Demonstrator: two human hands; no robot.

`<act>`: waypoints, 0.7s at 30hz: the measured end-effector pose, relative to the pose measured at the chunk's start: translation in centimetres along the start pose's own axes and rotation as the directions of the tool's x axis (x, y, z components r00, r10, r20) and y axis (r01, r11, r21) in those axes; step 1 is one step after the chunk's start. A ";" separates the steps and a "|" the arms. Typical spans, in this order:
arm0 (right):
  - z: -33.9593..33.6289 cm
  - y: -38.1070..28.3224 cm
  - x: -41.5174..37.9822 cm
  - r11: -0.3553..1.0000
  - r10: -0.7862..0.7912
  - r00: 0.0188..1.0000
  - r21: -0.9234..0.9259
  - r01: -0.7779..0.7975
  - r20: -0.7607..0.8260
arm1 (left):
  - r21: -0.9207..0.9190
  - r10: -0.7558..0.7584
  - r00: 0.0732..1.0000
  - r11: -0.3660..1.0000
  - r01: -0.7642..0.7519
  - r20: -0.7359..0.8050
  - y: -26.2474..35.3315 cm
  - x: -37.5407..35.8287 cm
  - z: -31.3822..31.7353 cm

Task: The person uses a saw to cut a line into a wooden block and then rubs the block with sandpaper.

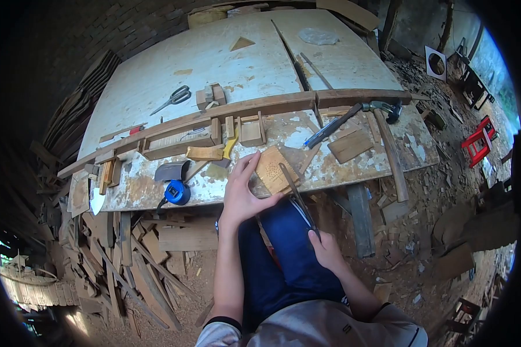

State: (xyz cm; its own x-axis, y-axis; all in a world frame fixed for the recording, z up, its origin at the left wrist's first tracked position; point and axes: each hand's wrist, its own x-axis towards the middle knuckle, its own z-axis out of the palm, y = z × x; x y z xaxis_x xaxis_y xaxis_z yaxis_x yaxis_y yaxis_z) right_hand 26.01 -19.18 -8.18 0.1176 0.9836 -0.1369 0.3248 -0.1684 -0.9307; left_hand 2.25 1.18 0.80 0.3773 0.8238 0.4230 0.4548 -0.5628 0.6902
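A small light-brown wooden block (271,168) with rows of dark dots on its face is tilted at the table's front edge. My left hand (246,188) grips it from the left, fingers at its top and thumb at its lower edge. In my right hand (325,247) is the lower end of a long, thin dark tool (298,199), whose upper end lies across the right part of the block. The exact kind of tool is hard to make out. A blue tape measure (177,192) rests to the left of my left hand.
A long wooden bar (243,108) crosses the worn table (214,63). Around it lie scissors (173,99), wooden boxes, a yellow-handled tool (231,144), a blue-and-black tool (332,126) and a hammer (391,150). Wood scraps (150,277) cover the floor; a red object (479,141) stands right.
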 end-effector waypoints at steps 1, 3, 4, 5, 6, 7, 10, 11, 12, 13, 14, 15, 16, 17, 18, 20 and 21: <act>-0.1 -0.3 -0.1 1.000 0.005 1.000 -0.010 -0.005 -0.003 | -0.005 -0.005 1.000 1.000 0.005 0.002 0.1 0.0 0.0; -0.2 -0.2 -0.2 0.999 0.002 1.000 -0.036 -0.003 -0.020 | -0.013 -0.012 1.000 1.000 0.012 0.006 0.2 0.1 -0.1; -0.2 0.1 -0.4 0.999 -0.007 0.999 -0.053 0.005 -0.035 | -0.011 -0.018 1.000 1.000 0.018 0.010 0.2 0.1 -0.1; -0.3 0.2 -0.5 0.998 -0.016 0.999 -0.069 0.012 -0.050 | -0.009 -0.023 1.000 1.000 0.023 0.014 0.2 0.1 -0.1; -0.3 0.2 -0.5 0.994 -0.025 0.998 -0.107 0.018 -0.063 | -0.007 -0.028 0.999 1.000 0.028 0.017 0.2 0.1 -0.1; -0.5 -0.3 -0.6 0.989 -0.034 0.997 -0.145 0.023 -0.076 | -0.015 -0.030 0.999 0.999 0.030 0.019 0.2 0.2 -0.2; -0.5 -1.4 -0.5 0.959 -0.057 0.993 -0.283 0.026 -0.101 | -0.029 -0.034 0.999 0.999 0.034 0.020 0.3 0.2 -0.2; -0.5 -1.7 -0.4 0.943 -0.066 0.992 -0.331 0.028 -0.106 | -0.026 -0.032 0.999 0.999 0.032 0.014 0.3 0.2 -0.1; -0.5 -2.0 -0.3 0.933 -0.064 0.992 -0.359 0.021 -0.110 | -0.023 -0.031 0.999 0.999 0.031 0.009 0.3 0.2 -0.1; -0.5 -2.3 -0.3 0.923 -0.061 0.992 -0.386 0.013 -0.113 | -0.015 -0.033 0.999 0.999 0.034 0.009 0.4 0.1 -0.1; -0.4 -2.5 -0.3 0.911 -0.058 0.991 -0.412 0.005 -0.116 | -0.007 -0.036 0.999 0.999 0.036 0.008 0.5 0.1 -0.1; -0.2 -2.5 -0.2 0.907 -0.051 0.992 -0.421 -0.002 -0.113 | -0.001 -0.036 0.999 0.999 0.036 0.006 0.5 0.2 -0.1; -0.1 -2.6 -0.2 0.902 -0.041 0.993 -0.431 -0.011 -0.111 | -0.001 -0.039 0.999 0.999 0.039 0.003 0.5 0.2 -0.2; -0.1 -2.5 -0.3 0.897 -0.031 0.994 -0.442 -0.021 -0.109 | -0.001 -0.042 0.999 0.999 0.042 0.000 0.5 0.2 -0.1; -0.2 -2.4 -0.2 0.908 -0.043 0.994 -0.420 -0.001 -0.097 | -0.003 -0.045 0.999 0.999 0.045 -0.003 0.5 0.2 -0.1; -0.3 -1.8 0.1 0.927 -0.071 0.994 -0.374 0.036 -0.080 | -0.003 -0.051 0.999 0.999 0.051 -0.001 0.7 0.2 -0.2; -0.6 -1.4 0.4 0.939 -0.075 0.995 -0.342 0.046 -0.070 | -0.004 -0.056 0.998 0.998 0.056 -0.002 0.7 0.2 -0.1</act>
State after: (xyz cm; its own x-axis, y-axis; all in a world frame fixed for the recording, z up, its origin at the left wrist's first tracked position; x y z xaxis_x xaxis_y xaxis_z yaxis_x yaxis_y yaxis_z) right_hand 26.16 -18.59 -6.77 0.1586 0.9864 -0.0430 0.6312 -0.1348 -0.7638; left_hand 2.54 1.00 1.47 0.3496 0.8540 0.3854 0.4719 -0.5159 0.7150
